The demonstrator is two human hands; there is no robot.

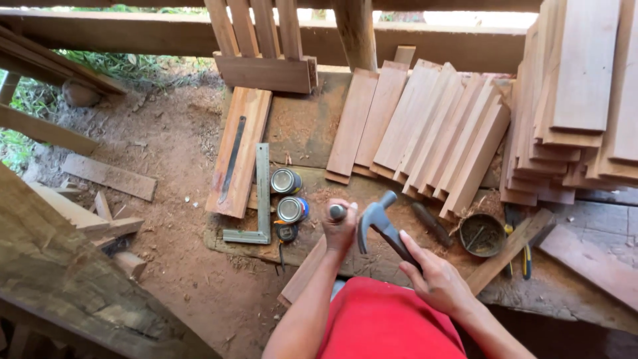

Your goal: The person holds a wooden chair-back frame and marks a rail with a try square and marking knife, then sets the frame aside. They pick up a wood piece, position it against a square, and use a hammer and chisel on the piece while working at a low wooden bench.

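The left hand [339, 229] clenches a chisel [337, 213] just beside the hammer [382, 225] gripped by the right hand [435, 279]; a skewed blow could strike knuckles.

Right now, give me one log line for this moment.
left hand: grips metal punch | right hand: holds claw hammer | nearby: two tins, steel square

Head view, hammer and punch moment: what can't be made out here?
- Lower end of the metal tool in the left hand: the fist hides it.
- Grip of the claw hammer: covered by the right hand.
- Where the tool's tip meets the board: hidden under the left hand.
- Contents of the small bowl: too small to identify.
- Pliers: a plank crosses them.
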